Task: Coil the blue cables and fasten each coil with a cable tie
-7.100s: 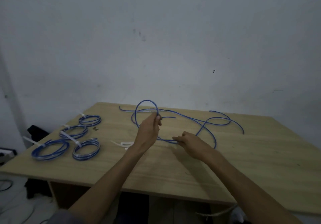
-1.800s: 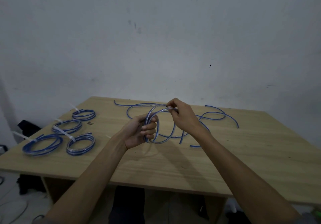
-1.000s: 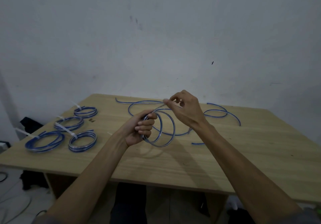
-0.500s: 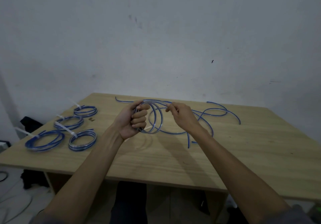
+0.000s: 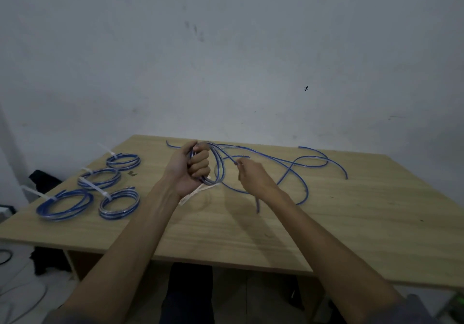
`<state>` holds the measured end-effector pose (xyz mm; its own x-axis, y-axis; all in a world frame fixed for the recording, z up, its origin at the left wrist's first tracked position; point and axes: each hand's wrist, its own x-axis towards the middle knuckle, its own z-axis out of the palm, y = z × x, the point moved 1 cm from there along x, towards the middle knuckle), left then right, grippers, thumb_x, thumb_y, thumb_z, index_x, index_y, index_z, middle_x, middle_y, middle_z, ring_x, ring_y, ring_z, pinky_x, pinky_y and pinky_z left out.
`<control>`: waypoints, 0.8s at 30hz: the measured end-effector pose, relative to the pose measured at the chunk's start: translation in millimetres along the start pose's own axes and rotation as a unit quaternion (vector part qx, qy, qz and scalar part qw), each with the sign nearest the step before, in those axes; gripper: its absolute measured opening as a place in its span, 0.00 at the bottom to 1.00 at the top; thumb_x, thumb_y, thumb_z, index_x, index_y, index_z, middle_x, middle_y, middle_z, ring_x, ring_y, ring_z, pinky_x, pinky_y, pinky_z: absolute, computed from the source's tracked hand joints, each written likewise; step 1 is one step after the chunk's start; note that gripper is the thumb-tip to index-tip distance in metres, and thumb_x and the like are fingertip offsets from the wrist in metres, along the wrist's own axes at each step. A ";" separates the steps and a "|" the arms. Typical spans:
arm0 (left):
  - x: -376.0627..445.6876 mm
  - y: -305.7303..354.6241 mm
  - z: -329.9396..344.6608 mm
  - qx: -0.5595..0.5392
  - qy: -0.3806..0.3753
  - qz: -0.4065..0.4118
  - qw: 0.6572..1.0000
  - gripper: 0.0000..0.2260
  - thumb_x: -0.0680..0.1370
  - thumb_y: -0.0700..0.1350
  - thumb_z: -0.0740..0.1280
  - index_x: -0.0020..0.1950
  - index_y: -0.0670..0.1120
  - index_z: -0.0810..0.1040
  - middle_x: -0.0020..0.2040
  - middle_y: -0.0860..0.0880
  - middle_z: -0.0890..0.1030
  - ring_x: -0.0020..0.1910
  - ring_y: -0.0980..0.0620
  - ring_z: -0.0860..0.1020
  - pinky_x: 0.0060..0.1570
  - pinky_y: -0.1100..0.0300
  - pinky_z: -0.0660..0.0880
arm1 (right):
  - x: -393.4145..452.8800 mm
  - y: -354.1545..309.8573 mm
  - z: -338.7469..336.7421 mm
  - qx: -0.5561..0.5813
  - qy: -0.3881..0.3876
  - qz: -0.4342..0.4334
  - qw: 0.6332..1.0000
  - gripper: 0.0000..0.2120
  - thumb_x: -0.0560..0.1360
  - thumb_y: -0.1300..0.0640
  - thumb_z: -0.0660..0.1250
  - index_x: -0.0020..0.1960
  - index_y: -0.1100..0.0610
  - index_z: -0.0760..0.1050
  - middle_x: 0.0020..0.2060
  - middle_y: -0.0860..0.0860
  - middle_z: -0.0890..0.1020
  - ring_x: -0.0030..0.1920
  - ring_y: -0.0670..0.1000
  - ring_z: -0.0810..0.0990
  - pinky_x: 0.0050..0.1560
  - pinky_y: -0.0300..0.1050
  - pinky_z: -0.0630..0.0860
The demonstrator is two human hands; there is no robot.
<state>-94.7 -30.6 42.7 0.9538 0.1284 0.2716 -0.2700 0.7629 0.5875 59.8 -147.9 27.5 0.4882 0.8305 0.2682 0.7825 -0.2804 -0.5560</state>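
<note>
My left hand (image 5: pixel 192 170) grips a small upright coil of blue cable (image 5: pixel 218 166) above the middle of the wooden table (image 5: pixel 351 223). My right hand (image 5: pixel 253 176) pinches the loose run of the same cable just right of the coil. The free cable (image 5: pixel 301 163) trails in loops toward the table's far right. White cable ties (image 5: pixel 194 193) lie on the table under my left hand. Several finished coils, each with a white tie, lie at the left: one coil (image 5: pixel 123 161), another coil (image 5: pixel 99 178) and a third (image 5: pixel 119 203).
A larger tied coil (image 5: pixel 64 204) lies near the table's left corner. The grey wall rises right behind the table. Dark objects and cords lie on the floor at the left, below the table edge.
The coil in my left hand has gained turns and the loose cable on the table has shortened. My right hand has dropped from the coil's top and slid right along the cable.
</note>
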 end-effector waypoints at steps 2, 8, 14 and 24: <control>6.4 -0.2 5.7 -0.028 0.066 0.074 0.995 0.17 0.83 0.49 0.54 0.36 0.46 0.69 0.24 0.53 0.58 0.22 0.56 0.52 0.19 0.61 0.58 | -13.1 -10.9 6.0 0.108 -0.074 0.024 0.991 0.12 0.84 0.62 0.53 0.67 0.57 0.61 0.46 0.60 0.81 0.38 0.58 0.80 0.38 0.50 0.79; 14.8 7.6 3.9 -0.066 0.170 0.192 0.964 0.21 0.85 0.51 0.50 0.35 0.46 0.67 0.24 0.53 0.60 0.19 0.56 0.57 0.21 0.63 0.56 | -32.0 -29.0 9.7 0.321 -0.210 0.064 0.921 0.12 0.84 0.62 0.58 0.66 0.60 0.68 0.55 0.59 0.83 0.39 0.54 0.83 0.40 0.46 0.82; 12.9 7.9 1.8 -0.034 0.205 0.205 0.956 0.22 0.86 0.52 0.48 0.35 0.47 0.66 0.24 0.53 0.61 0.19 0.57 0.57 0.21 0.63 0.56 | -41.4 -32.9 5.2 0.352 -0.211 0.013 0.912 0.18 0.81 0.61 0.62 0.70 0.60 0.71 0.59 0.51 0.84 0.47 0.52 0.85 0.49 0.47 0.80; 16.9 -7.6 19.2 0.055 0.285 0.212 0.933 0.23 0.86 0.54 0.48 0.35 0.46 0.65 0.36 0.44 0.82 0.39 0.47 0.83 0.48 0.55 0.77 | -43.0 -33.8 0.9 0.351 -0.127 -0.028 0.928 0.13 0.86 0.55 0.56 0.57 0.55 0.80 0.52 0.51 0.87 0.40 0.51 0.85 0.41 0.41 0.74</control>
<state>-79.0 -46.5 57.4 0.6643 0.7445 0.0669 -0.6215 0.5003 0.6028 12.0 -173.7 34.1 0.2787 0.9457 0.1676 0.3166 0.0743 -0.9456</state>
